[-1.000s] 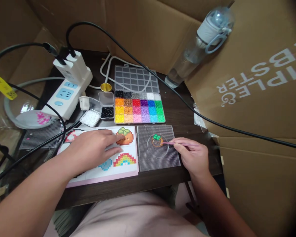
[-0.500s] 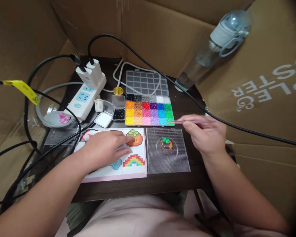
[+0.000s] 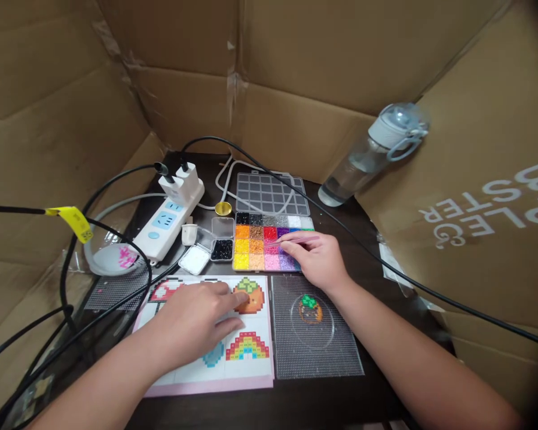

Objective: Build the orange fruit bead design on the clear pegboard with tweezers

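My left hand (image 3: 196,322) rests on a printed pattern sheet (image 3: 246,377). Its index finger is stretched onto the orange persimmon-like picture (image 3: 252,306), thumb apart. Pink tweezers (image 3: 305,239) are pinched in my right hand (image 3: 325,263), over the compartment box of coloured beads (image 3: 235,267). Their tips are around the orange, red and pink compartments; whether they hold a bead is too small to tell. On a clear pegboard (image 3: 291,361) beside the sheet lies a partial bead figure (image 3: 311,309), green on top with an orange outline. My right hand covers the box's right-hand compartments.
Small open cases of black beads (image 3: 222,249) and white beads (image 3: 194,260) stand left of the box. A power strip (image 3: 164,221) with plugs and black cables (image 3: 150,263) fills the left side. At back right leans a water bottle (image 3: 363,161). Cardboard walls (image 3: 305,113) enclose the table.
My right hand with the tweezers has moved left, from the box's right front corner to over its middle. The view has tilted up. My left hand keeps its place on the sheet.
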`<state>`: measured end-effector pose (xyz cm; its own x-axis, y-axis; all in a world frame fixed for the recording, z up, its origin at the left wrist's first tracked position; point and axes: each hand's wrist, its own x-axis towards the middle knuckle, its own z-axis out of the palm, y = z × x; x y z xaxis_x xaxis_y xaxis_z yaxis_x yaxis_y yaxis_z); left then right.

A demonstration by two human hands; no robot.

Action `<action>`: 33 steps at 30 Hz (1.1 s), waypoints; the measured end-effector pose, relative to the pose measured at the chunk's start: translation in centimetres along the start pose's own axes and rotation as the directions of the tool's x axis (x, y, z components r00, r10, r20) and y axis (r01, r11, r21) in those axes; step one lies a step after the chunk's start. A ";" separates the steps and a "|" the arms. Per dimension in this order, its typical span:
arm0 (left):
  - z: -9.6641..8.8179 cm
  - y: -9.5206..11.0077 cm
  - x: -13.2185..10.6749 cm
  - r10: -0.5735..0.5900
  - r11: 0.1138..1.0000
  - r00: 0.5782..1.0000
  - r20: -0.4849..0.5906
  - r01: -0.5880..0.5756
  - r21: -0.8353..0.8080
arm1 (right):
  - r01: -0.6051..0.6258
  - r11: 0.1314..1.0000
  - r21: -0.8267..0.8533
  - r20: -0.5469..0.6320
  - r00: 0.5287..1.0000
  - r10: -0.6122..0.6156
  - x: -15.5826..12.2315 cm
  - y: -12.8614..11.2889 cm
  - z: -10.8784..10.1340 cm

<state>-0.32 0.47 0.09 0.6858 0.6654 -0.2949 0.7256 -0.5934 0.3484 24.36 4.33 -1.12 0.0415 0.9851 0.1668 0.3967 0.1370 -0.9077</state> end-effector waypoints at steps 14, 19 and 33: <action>0.3 -0.1 0.0 -0.006 1.000 1.000 0.006 0.006 -0.008 | -0.060 0.998 0.032 0.003 0.998 0.060 -0.1 0.0 1.0; 0.4 -0.1 0.0 0.000 1.000 1.000 0.003 0.000 -0.004 | -0.056 0.998 0.030 0.010 0.998 0.055 0.0 -0.1 1.1; 0.4 -0.2 0.0 -0.006 1.000 1.000 -0.006 0.006 -0.001 | -0.046 0.999 0.028 -0.034 0.998 0.047 -0.2 -0.2 1.0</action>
<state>-0.45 0.43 -0.40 0.6807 0.6721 -0.2914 0.7300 -0.5887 0.3472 23.38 4.25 -1.31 0.0916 0.9864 0.1366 0.3685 0.0939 -0.9249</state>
